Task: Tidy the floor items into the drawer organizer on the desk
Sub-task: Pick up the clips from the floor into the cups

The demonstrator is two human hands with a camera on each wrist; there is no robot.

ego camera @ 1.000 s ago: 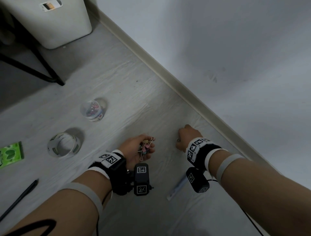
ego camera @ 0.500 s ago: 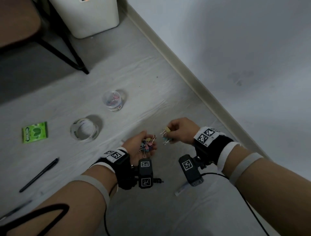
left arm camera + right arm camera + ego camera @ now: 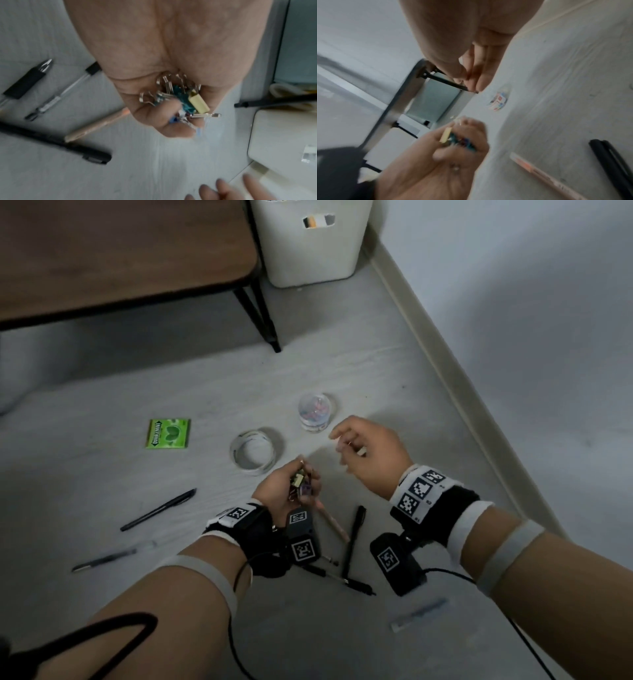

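Coloured binder clips (image 3: 301, 482) fill your gripping left hand (image 3: 286, 491); your right hand (image 3: 368, 455) hangs loosely curled, empty; pens (image 3: 158, 510), tape roll (image 3: 254, 451), gum pack (image 3: 168, 434) remain floored.

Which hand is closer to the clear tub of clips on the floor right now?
Right. The right hand hangs just beside the clear tub, fingers loosely curled toward it. The left hand sits farther back, nearer the tape roll, gripping a bunch of binder clips.
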